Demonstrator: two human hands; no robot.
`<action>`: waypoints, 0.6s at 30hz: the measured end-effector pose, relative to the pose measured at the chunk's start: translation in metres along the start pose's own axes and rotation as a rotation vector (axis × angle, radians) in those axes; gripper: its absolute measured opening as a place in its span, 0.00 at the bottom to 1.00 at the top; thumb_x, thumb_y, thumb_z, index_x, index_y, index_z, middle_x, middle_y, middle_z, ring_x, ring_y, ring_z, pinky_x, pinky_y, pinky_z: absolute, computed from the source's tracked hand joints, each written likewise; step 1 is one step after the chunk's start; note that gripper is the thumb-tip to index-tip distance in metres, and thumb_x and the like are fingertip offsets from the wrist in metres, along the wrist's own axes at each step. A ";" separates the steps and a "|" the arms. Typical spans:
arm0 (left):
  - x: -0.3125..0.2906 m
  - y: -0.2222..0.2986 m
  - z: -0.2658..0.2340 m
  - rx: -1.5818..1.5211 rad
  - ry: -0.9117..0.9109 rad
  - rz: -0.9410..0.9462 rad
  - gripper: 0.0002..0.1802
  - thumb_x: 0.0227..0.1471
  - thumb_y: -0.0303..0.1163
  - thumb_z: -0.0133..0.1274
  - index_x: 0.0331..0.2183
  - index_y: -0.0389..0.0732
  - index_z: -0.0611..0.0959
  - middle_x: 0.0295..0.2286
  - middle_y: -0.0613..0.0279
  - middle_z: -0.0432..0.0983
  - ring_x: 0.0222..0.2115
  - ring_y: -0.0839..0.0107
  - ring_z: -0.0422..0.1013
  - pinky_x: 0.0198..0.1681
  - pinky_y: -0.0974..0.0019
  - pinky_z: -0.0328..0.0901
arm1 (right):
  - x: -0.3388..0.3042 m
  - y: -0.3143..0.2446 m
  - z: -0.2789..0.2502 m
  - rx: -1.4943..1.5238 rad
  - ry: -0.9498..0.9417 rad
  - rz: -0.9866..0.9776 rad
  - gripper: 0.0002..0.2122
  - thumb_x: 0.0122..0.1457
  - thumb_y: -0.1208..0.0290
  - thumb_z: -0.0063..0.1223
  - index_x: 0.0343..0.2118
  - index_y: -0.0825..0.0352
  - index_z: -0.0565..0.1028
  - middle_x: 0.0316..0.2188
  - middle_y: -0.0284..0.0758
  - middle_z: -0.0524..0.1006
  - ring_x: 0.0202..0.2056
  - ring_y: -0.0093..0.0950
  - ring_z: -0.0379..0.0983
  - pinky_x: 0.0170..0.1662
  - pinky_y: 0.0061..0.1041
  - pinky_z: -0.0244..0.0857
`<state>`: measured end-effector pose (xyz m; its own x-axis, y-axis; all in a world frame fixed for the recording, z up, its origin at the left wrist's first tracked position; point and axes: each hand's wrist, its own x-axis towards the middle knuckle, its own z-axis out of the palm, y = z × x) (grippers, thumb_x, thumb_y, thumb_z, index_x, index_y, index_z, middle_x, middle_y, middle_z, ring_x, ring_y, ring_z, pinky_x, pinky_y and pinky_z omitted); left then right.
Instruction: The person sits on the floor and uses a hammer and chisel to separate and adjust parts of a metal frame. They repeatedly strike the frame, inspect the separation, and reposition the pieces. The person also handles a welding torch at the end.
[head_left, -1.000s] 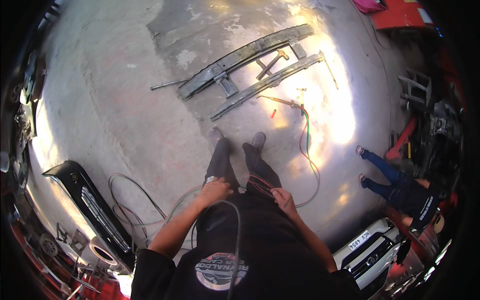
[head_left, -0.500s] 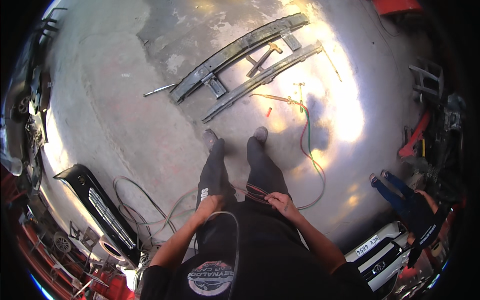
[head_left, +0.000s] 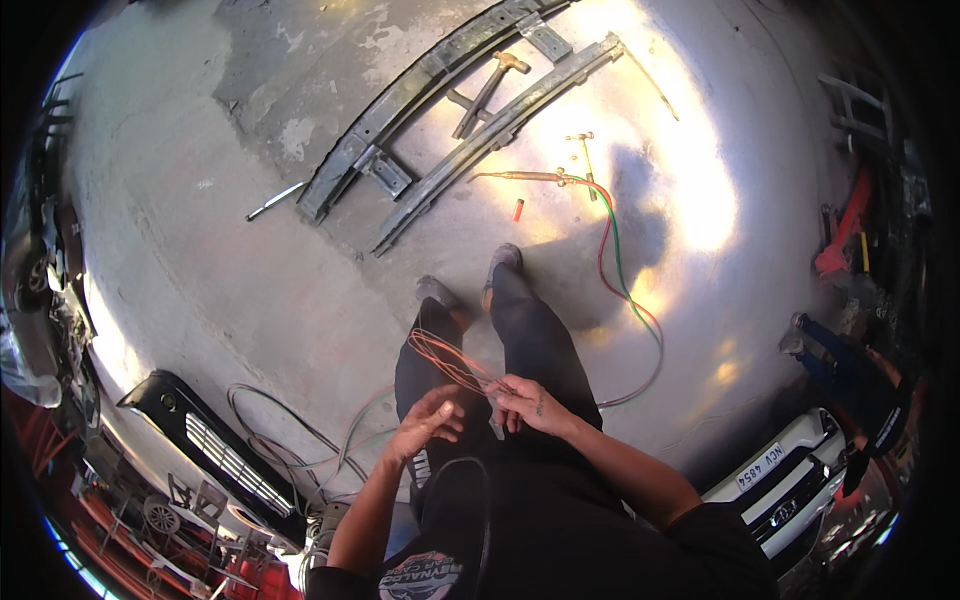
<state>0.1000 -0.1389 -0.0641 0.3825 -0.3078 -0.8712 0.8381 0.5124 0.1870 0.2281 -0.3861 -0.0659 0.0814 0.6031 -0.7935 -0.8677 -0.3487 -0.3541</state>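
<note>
Precariously, the orange wire (head_left: 440, 350) hangs from one pinch: the right hand (head_left: 515, 402) holds the bundle between thumb and fingers, its loops fanning toward ten o'clock over the left thigh. The left hand (head_left: 426, 426) waits at about nine o'clock from the right one, fingers curved and well spread, gripping nothing that I can see (its palm is partly turned away). If the pinch slackens, the loops could spring apart or drop toward the shoes (head_left: 505, 256); strands crossing one another could also snag if one is pulled alone, and a loose end might prick a bare finger.

Underfoot lies another hazard. Taking twelve as the top of the view, the torch (head_left: 520, 177) rests on the floor just past twelve, and its red and green hose (head_left: 611, 245) bends round through three to four o'clock, close to the right leg. A careless step could catch it and drag the torch. The small hammer (head_left: 588, 170) at one o'clock and the metal frame (head_left: 400, 130) toward eleven are likely trip points too, should the eyes stay on the wire.
</note>
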 end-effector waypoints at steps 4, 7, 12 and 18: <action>0.099 0.027 -0.027 -0.394 0.066 0.217 0.28 0.64 0.46 0.56 0.57 0.40 0.70 0.40 0.53 0.78 0.40 0.60 0.78 0.47 0.51 0.75 | 0.091 0.009 -0.012 -0.168 -0.019 -0.021 0.15 0.70 0.72 0.42 0.57 0.63 0.71 0.25 0.32 0.77 0.20 0.19 0.71 0.26 0.20 0.67; 0.162 0.044 -0.068 -0.469 0.184 0.290 0.16 0.65 0.39 0.56 0.48 0.41 0.74 0.41 0.50 0.79 0.42 0.56 0.78 0.49 0.46 0.74 | 0.169 0.010 -0.035 -0.337 -0.029 -0.110 0.16 0.67 0.74 0.44 0.57 0.60 0.72 0.23 0.34 0.77 0.20 0.25 0.74 0.27 0.27 0.69; 0.236 0.044 -0.155 -0.425 0.197 0.339 0.15 0.63 0.40 0.58 0.46 0.42 0.78 0.43 0.50 0.79 0.46 0.52 0.77 0.51 0.46 0.73 | 0.288 0.021 -0.086 -0.842 0.022 -0.519 0.16 0.60 0.72 0.54 0.51 0.60 0.75 0.25 0.43 0.80 0.27 0.42 0.79 0.31 0.42 0.70; 0.315 0.063 -0.188 -0.235 0.075 0.355 0.37 0.55 0.51 0.64 0.58 0.43 0.70 0.50 0.49 0.74 0.51 0.52 0.74 0.52 0.49 0.71 | 0.324 0.004 -0.110 -1.078 0.189 -0.667 0.17 0.54 0.77 0.54 0.48 0.71 0.72 0.25 0.43 0.78 0.28 0.45 0.78 0.33 0.42 0.70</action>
<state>0.2003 -0.0523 -0.4122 0.5941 -0.0247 -0.8040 0.5451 0.7475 0.3797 0.3054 -0.2706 -0.3790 0.4897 0.8050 -0.3349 0.1944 -0.4752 -0.8581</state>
